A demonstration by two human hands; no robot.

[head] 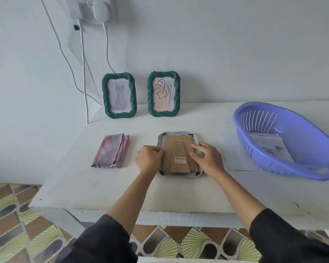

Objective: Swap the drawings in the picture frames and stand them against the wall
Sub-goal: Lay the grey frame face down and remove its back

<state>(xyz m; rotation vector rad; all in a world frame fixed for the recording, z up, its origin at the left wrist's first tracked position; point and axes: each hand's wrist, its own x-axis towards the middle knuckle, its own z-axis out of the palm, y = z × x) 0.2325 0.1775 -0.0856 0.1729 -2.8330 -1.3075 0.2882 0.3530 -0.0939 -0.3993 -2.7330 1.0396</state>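
left hand: fingers curled, pinching the left edge of the cardboard backing, mid-frame.
white frame: face down under the backing, centre of the table.
right hand: fingers nearly straight, pressing the backing's right edge.
step, as i judge it: working the backing, in or out i cannot tell; i'd keep it square and move both sides evenly.
cloth: one, left.
frames: three; cat frame and leaf frame upright at the wall, upper centre, plus the white one.
loose sheet: one.
purple basket: one, right, papers inside, number unclear.
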